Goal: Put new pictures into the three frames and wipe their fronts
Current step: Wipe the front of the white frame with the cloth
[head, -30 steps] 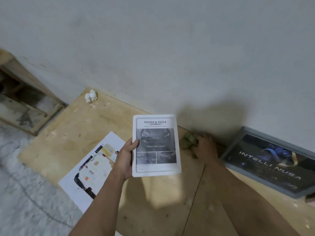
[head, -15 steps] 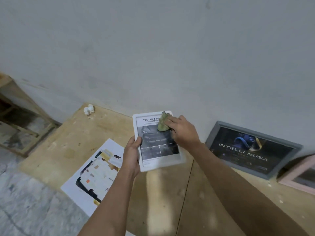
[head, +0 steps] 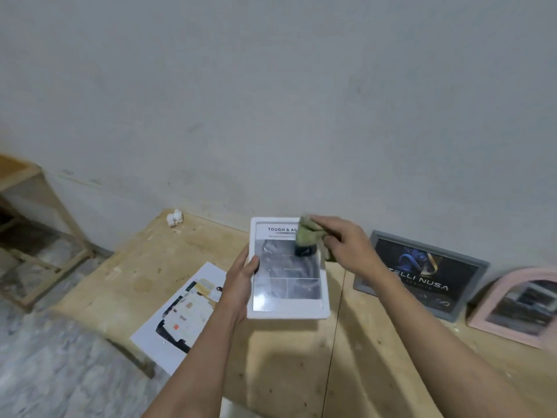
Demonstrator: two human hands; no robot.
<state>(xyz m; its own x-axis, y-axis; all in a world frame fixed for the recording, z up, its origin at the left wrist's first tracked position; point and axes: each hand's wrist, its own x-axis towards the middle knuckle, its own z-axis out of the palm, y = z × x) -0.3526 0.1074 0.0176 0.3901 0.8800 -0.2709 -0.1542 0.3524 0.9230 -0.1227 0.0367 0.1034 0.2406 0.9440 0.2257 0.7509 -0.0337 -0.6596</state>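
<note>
My left hand [head: 239, 280] grips the left edge of a white picture frame [head: 287, 310], held up over the plywood floor with its front toward me; it shows a grey print headed "TOUGH & AG…". My right hand [head: 346, 245] pinches a crumpled green cloth [head: 307, 233] and presses it on the frame's upper right front. A grey frame [head: 470, 292] with a dark "INTELLI NUSA" picture leans on the wall at right, partly behind my right forearm. A pink arched frame [head: 494, 303] leans beside it at the far right.
A loose printed sheet [head: 184, 318] lies on the plywood board [head: 126, 285] at my left. A crumpled white wad [head: 174, 218] sits by the wall. A wooden stand [head: 45, 236] is at the far left, on patterned grey flooring [head: 60, 372].
My right hand picked up the green cloth from the floor by the wall and brought it onto the white frame's top right. The frame tilted flatter, and the view shifted right.
</note>
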